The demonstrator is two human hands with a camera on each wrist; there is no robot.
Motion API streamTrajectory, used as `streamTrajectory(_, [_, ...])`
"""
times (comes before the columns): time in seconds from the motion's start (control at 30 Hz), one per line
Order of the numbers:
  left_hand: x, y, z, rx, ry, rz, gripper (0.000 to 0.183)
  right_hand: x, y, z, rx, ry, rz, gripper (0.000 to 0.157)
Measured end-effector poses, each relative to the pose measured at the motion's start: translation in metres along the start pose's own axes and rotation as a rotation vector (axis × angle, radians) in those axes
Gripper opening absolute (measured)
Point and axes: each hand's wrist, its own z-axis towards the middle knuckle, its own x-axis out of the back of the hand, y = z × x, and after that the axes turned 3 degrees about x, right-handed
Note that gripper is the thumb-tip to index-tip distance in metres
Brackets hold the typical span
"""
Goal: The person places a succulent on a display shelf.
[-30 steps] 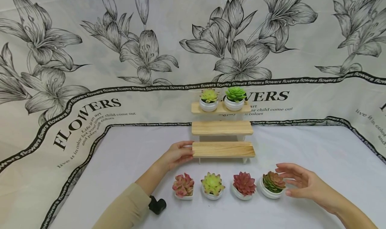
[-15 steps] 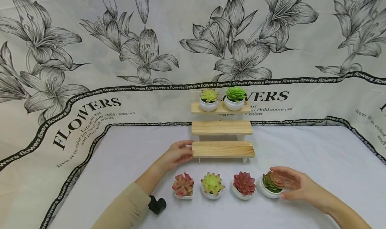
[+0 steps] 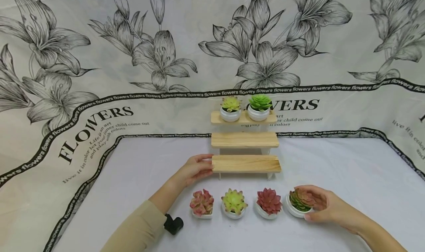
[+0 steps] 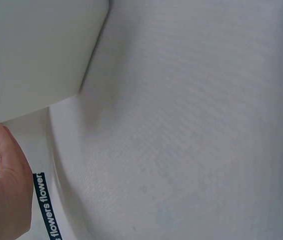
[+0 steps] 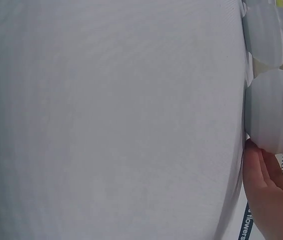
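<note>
A three-step wooden stand [image 3: 246,164] rises at the middle of the table. My left hand [image 3: 194,171] grips the left end of its lowest step; in the left wrist view my left hand [image 4: 9,185] pinches the stand's edge. In front stand several potted succulents in a row. My right hand [image 3: 327,207] is curled round the right side of the rightmost one, a green-and-reddish potted succulent [image 3: 300,200]. In the right wrist view, its white pot [image 5: 271,112] sits between the thumb and fingers of my right hand [image 5: 271,192], close to the tablecloth.
The row also has a dark red succulent [image 3: 269,201], a yellow-green succulent [image 3: 234,202] and a pink succulent [image 3: 202,203]. On the top step stand a yellowish succulent [image 3: 230,107] and a bright green succulent [image 3: 259,106]. A small black object [image 3: 173,224] lies near the left sleeve.
My right hand has moved left, and its fingers and thumb have closed in round the rightmost pot. The left hand stays at the stand, and the plants have not moved.
</note>
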Motion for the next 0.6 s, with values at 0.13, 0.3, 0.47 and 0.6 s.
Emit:
streamTrajectory(0.13, [-0.0005,0.0007,0.0011,-0.006,0.007,0.002,0.049,-0.0009,-0.0007,0.0003,0.015,0.020,-0.019,0.057])
streamTrajectory(0.3, [-0.0006,-0.0008,0.0008,-0.011,0.005,0.003,0.049,-0.0038,0.0007,-0.0004,0.014,0.073,-0.090,0.056])
streamTrajectory(0.47, [-0.0007,-0.0002,0.0002,-0.008,-0.004,0.001,0.049,-0.0042,0.0022,-0.0009,0.028,0.098,-0.128,0.055])
streamTrajectory(0.6, [-0.0007,-0.0001,-0.0002,-0.005,-0.012,-0.002,0.050,-0.0023,0.0025,-0.0024,0.015,0.130,-0.130,0.055])
